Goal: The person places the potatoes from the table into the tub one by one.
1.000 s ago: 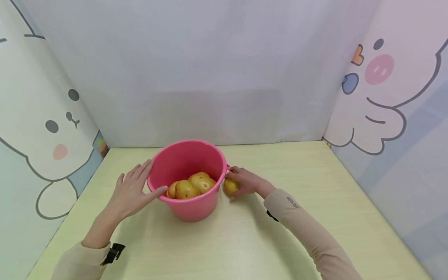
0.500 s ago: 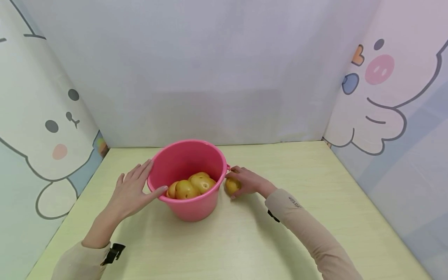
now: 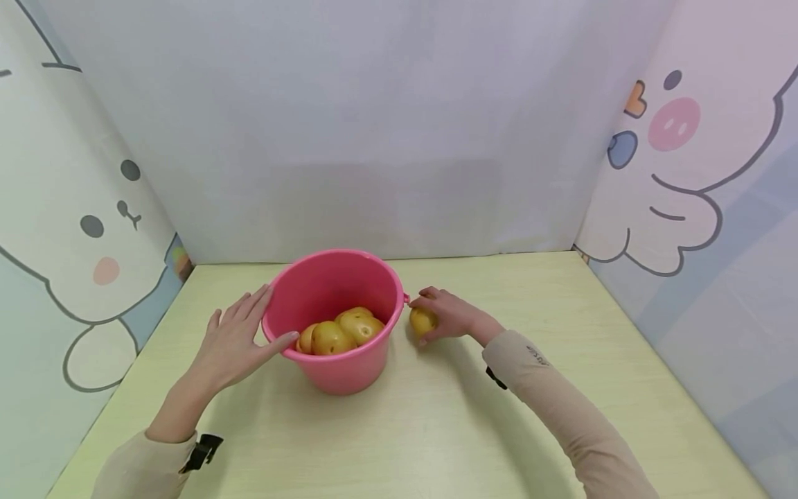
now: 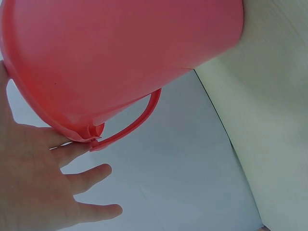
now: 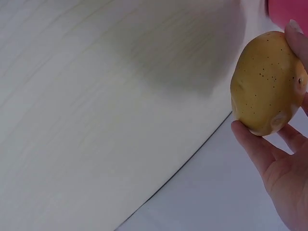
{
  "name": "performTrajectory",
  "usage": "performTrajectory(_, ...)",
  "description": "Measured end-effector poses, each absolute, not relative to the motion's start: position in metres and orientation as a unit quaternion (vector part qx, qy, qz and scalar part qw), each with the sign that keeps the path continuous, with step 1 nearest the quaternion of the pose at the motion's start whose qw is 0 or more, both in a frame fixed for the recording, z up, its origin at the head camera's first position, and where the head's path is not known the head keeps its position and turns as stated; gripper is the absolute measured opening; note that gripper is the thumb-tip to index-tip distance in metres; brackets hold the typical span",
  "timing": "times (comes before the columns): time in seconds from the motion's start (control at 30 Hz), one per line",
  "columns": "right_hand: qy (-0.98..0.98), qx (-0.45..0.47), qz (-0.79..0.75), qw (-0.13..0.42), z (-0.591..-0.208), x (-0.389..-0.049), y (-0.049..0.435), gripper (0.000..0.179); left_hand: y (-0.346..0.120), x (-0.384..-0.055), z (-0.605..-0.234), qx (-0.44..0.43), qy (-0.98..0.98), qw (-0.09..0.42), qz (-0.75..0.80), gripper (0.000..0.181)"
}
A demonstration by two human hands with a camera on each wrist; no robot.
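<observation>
A pink bucket stands tilted slightly toward me, with several yellow potatoes lying inside. My left hand touches its left rim, fingers spread and mostly straight, thumb reaching over the near edge. In the left wrist view the fingers lie near the joint of the bucket's pink handle. Just right of the bucket, my right hand grips a single potato between thumb and fingers. The right wrist view shows that speckled potato from below, held by the fingertips; the palm is partly out of frame.
The pale wooden table runs back to a plain grey-white wall. Side panels with cartoon animals stand at left and right. A black strap circles the left sleeve.
My right hand has shifted a little to the right and slightly farther back with the potato, away from the bucket. The left hand and the bucket stay where they were.
</observation>
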State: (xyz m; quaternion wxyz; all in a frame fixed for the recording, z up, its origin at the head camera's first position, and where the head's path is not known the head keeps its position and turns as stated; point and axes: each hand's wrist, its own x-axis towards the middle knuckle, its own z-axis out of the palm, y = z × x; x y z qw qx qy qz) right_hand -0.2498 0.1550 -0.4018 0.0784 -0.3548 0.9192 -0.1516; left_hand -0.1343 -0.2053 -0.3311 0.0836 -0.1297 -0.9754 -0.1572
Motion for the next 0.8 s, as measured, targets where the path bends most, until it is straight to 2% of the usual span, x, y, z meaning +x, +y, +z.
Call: performTrajectory(0.8,0.927,-0.348,-0.138,0.029,-0.346,-0.250,0.192,0.061,-0.206,-0.135,-0.332,-0.131,-0.975,0.083,-0.157,0.089)
